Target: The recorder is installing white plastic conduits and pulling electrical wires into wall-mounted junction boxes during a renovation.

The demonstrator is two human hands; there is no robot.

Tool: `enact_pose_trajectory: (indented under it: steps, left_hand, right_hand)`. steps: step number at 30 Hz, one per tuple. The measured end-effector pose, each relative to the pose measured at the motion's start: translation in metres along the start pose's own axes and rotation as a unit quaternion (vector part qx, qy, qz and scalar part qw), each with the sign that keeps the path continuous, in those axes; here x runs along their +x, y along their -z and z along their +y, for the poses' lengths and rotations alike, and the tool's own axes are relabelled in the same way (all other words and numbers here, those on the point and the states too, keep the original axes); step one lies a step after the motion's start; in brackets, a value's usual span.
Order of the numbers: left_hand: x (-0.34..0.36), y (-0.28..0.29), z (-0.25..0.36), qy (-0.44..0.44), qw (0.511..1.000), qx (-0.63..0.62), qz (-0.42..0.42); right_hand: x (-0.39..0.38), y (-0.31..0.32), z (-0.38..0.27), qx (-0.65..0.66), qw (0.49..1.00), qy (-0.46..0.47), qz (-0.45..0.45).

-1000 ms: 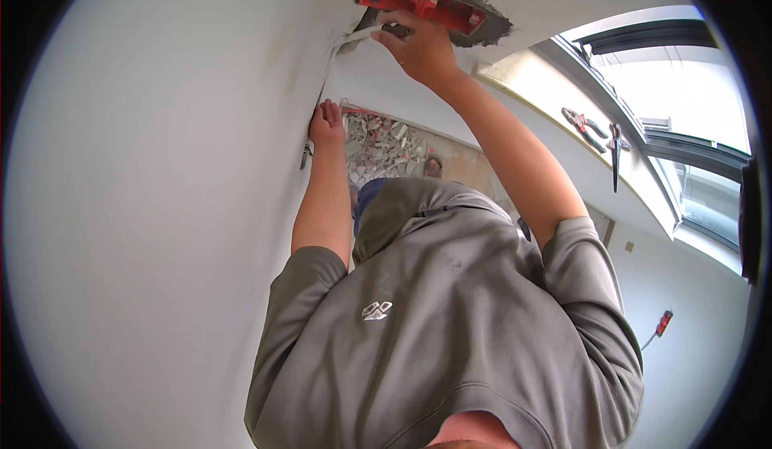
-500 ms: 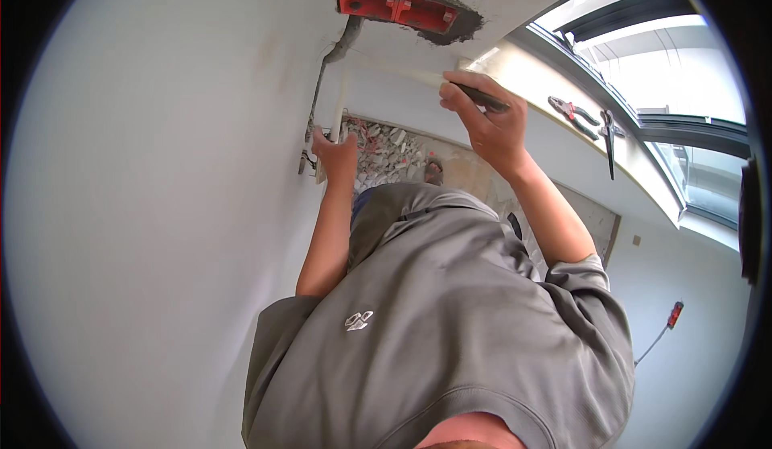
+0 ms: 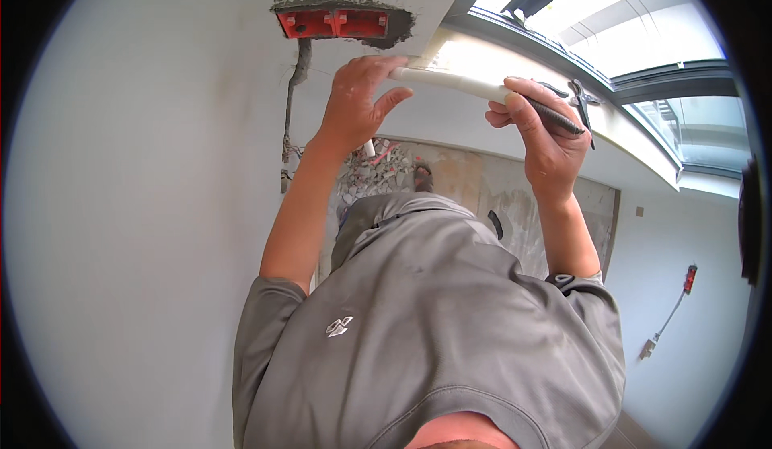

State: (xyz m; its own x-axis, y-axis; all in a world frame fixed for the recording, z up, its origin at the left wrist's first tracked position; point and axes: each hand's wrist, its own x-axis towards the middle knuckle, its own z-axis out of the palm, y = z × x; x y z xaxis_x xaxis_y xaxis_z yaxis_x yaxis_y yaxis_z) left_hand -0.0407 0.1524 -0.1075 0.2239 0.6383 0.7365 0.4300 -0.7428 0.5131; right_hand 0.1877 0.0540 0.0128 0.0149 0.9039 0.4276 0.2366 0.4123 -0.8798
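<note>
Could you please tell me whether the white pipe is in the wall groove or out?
Out: the white pipe runs between the left hand and right hand, apart from the groove.

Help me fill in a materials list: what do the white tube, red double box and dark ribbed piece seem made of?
White tube: probably plastic, smooth, going by its even, unbroken surface.
Red double box: likely smooth moulded plastic, uniformly red with raised tabs.
Dark ribbed piece: ridges show, but rubber, plastic or coiled metal stays open.
</note>
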Motion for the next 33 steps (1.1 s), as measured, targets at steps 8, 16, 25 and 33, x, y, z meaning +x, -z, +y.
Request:
enact_pose_trajectory:
  steps: [8,16,25,33]
  left_hand:
    - [0.024,-0.013,0.048,-0.005,0.987,-0.082,-0.140]
    - [0.030,-0.024,0.083,-0.051,0.986,-0.043,-0.154]
    - [0.030,-0.024,0.081,0.014,0.971,-0.043,-0.235]
    - [0.043,-0.017,0.091,0.150,0.933,-0.103,-0.311]
  right_hand:
    - [-0.003,0.054,0.006,0.076,0.991,-0.102,0.047]
    - [0.019,0.032,0.016,0.517,0.838,-0.079,0.157]
    - [0.040,0.037,0.040,0.550,0.835,-0.001,-0.027]
    - [0.053,0.040,0.037,0.464,0.881,-0.028,-0.091]
